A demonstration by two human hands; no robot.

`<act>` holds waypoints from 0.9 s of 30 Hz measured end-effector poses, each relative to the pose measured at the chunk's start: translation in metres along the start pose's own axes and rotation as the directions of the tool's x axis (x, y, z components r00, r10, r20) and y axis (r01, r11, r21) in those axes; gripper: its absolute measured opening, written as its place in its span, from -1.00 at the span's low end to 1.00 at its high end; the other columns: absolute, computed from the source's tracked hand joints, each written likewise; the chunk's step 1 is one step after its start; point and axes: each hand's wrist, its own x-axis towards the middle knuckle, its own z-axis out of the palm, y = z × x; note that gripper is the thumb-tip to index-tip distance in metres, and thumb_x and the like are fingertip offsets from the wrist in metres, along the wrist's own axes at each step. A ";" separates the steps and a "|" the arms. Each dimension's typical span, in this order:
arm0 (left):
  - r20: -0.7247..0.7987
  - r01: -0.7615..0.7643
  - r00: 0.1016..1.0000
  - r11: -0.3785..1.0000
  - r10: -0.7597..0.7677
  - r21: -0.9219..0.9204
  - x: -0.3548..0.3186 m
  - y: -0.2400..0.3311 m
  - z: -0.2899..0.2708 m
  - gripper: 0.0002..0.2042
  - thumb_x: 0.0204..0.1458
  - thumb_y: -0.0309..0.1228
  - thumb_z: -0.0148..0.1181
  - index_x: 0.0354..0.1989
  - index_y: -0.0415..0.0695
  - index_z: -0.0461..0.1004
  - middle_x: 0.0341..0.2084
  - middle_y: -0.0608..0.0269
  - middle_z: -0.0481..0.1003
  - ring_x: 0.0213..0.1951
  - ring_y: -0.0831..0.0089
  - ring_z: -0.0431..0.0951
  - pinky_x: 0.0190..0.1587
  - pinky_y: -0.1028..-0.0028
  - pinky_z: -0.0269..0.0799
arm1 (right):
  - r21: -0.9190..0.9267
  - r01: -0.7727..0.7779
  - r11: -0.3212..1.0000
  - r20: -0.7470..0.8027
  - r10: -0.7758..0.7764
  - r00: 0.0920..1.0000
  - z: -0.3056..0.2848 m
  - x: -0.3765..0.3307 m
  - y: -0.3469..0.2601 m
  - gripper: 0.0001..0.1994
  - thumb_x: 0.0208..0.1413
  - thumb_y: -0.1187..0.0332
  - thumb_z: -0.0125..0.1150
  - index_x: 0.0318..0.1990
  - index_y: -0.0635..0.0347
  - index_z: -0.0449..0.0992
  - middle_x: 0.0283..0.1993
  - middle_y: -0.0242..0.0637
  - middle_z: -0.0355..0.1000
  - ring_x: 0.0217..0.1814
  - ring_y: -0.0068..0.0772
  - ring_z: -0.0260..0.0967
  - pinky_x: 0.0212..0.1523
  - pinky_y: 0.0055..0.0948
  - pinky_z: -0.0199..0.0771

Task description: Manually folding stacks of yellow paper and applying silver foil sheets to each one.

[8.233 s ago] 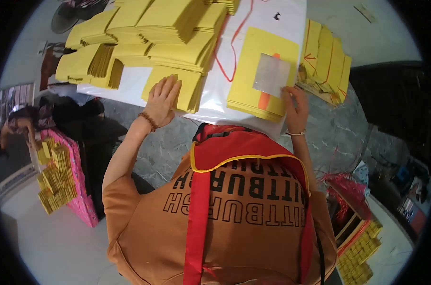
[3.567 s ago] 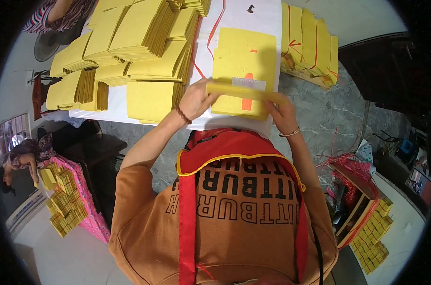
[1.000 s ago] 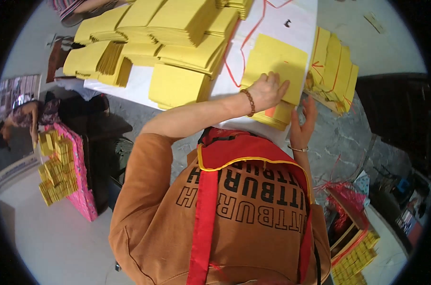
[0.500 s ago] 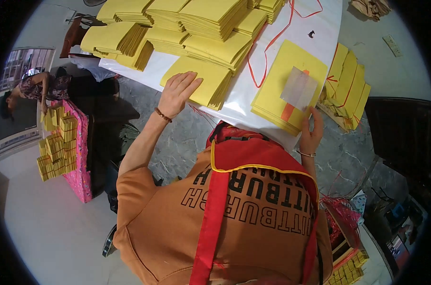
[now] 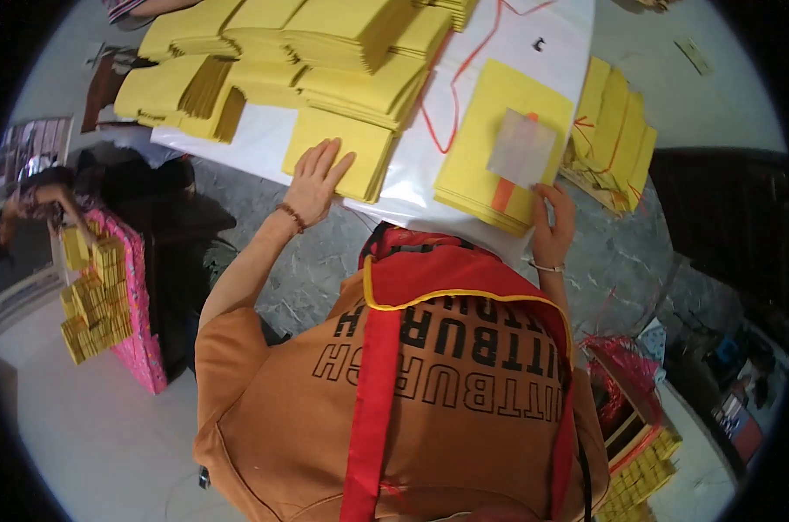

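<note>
left hand (image 5: 316,178) flat on yellow stack (image 5: 342,161) | right hand (image 5: 553,228) at sheet pile (image 5: 499,148)

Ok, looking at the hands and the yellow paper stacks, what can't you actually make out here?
- Head view: the right hand palm side and whether it grips the yellow stack; only its back shows.
- The top of the far yellow piles: cut off by the upper edge.
- The pale translucent sheet: too blurred to tell its material.
- The paper under the left hand: hidden by the hand.

White sheet (image 5: 429,178) bare between yellow stacks (image 5: 342,52); red string (image 5: 451,96) crosses gap.
</note>
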 end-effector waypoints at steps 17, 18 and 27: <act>-0.194 -0.364 0.931 0.839 0.311 -0.404 0.106 0.093 -0.045 -0.73 -0.07 -0.36 0.19 -0.18 -0.18 0.44 -0.19 0.11 0.43 -0.15 0.20 0.42 -0.09 0.29 0.33 | 0.036 0.023 0.999 0.073 -0.025 0.997 0.003 0.007 0.017 -0.82 -0.04 0.48 0.17 -0.23 0.19 0.54 -0.10 -0.27 0.42 -0.01 -0.27 0.33 0.02 -0.38 0.28; -0.215 -0.419 0.908 0.811 0.360 -0.409 0.116 0.106 -0.041 -0.70 -0.08 -0.36 0.20 -0.16 -0.18 0.43 -0.16 0.10 0.42 -0.13 0.19 0.40 -0.09 0.30 0.33 | 0.050 0.022 0.999 0.070 -0.025 0.997 0.002 0.007 0.018 -0.82 -0.05 0.46 0.17 -0.24 0.15 0.54 -0.11 -0.29 0.42 -0.01 -0.26 0.32 0.02 -0.37 0.29; -0.187 -0.582 0.812 0.789 0.553 -0.196 0.135 0.111 -0.017 -0.68 -0.12 -0.35 0.22 -0.16 -0.16 0.42 -0.20 0.18 0.39 -0.13 0.26 0.39 -0.10 0.35 0.34 | 0.143 -0.061 0.988 0.079 0.050 0.996 0.004 0.008 0.023 -0.83 -0.04 0.45 0.17 -0.24 0.15 0.56 -0.13 -0.29 0.43 -0.03 -0.29 0.33 0.00 -0.39 0.29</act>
